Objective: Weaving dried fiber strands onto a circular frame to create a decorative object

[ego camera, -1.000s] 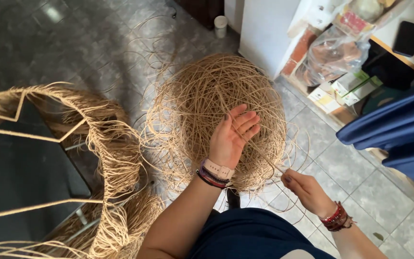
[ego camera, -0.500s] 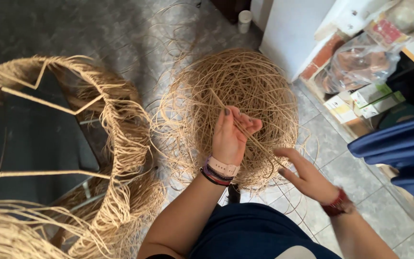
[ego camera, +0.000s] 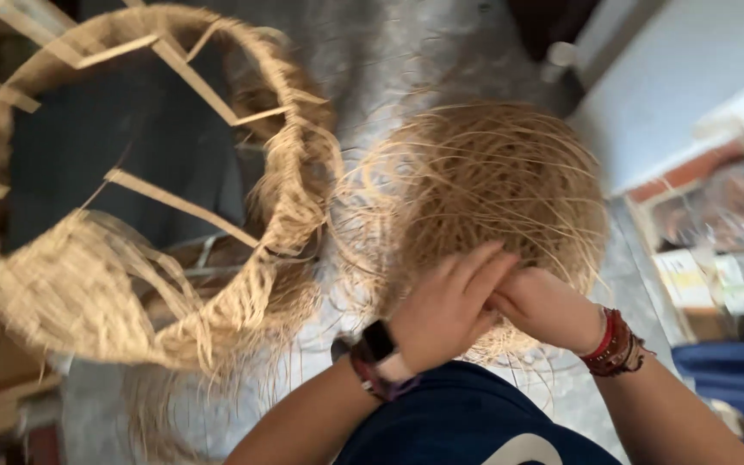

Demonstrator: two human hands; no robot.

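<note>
Against the straw coil (ego camera: 484,189), both hands, left (ego camera: 445,310), right (ego camera: 540,306); touching

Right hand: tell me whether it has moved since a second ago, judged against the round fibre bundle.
Yes. The right hand has come in from beside the round fibre bundle to its near edge, meeting the left hand.

The round fibre bundle (ego camera: 484,198) is dry, wiry, matt straw-coloured strands. Left of it, the woven frame (ego camera: 157,198) shows rough, frayed fibre over flat wooden slats. The floor (ego camera: 441,60) is grey, slightly glossy stone tile.
</note>
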